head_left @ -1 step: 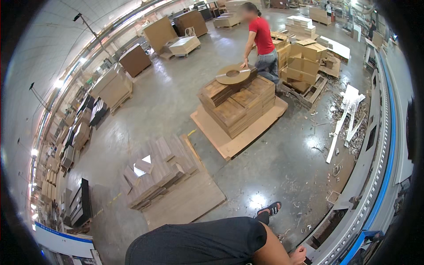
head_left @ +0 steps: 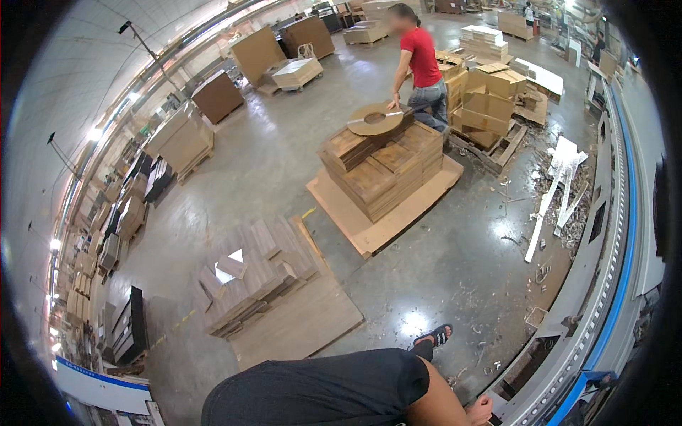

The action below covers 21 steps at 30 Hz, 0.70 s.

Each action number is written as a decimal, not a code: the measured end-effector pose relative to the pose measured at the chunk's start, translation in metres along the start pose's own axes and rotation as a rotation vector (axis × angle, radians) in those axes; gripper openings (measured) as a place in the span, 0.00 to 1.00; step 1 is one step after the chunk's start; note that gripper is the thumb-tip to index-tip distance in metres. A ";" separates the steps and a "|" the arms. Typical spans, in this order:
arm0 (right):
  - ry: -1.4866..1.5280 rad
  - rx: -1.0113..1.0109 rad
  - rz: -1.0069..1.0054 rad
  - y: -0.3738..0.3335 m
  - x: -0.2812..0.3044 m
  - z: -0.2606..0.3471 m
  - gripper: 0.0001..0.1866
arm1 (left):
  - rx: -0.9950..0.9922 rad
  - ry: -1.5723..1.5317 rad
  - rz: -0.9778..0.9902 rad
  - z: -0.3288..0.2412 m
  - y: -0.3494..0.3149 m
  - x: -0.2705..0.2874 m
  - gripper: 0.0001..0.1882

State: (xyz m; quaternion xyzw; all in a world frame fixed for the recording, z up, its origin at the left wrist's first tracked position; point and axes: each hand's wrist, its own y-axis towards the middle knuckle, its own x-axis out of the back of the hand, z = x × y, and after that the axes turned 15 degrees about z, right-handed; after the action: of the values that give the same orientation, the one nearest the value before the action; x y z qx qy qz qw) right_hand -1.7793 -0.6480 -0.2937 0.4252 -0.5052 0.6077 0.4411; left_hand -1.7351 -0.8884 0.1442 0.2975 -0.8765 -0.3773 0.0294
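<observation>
My left arm comes from a black sleeve point(head_left: 320, 383) at the bottom of the view. My left hand point(head_left: 480, 410) is at the lower edge, beside the grey frame of a long machine point(head_left: 508, 389). Its fingers are curled in, and whatever may be between them is hidden. My right hand is out of view. Below me, a foot in a dark strapped sandal point(head_left: 435, 336) stands on the floor near the machine.
Wood-grain boards point(head_left: 249, 270) lie stacked on a larger panel. Behind them, brown panels point(head_left: 387, 167) carry a roll of edge banding point(head_left: 375, 120); a person in a red shirt point(head_left: 422, 57) touches that stack. Cartons point(head_left: 490, 99) stand beyond; white offcuts point(head_left: 550, 192) and shavings litter the right.
</observation>
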 end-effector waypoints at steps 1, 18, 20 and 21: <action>-0.001 -0.003 0.006 0.000 0.000 0.001 0.23 | 0.002 0.007 -0.003 0.000 -0.002 0.001 0.24; -0.095 0.073 -0.255 0.012 -0.047 -0.024 0.20 | 0.011 0.079 -0.013 0.003 -0.045 0.007 0.24; -0.169 0.175 -0.434 0.016 -0.051 -0.023 0.19 | 0.016 0.087 -0.018 0.003 -0.052 0.009 0.24; -0.175 0.168 -0.437 0.019 -0.059 -0.033 0.19 | 0.012 0.086 -0.012 0.003 -0.054 0.008 0.24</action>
State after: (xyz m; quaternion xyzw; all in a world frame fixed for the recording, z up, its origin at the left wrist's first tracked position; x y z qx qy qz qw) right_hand -1.7850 -0.6238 -0.3596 0.6104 -0.3855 0.4985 0.4798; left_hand -1.7158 -0.9202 0.1040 0.3189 -0.8749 -0.3590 0.0628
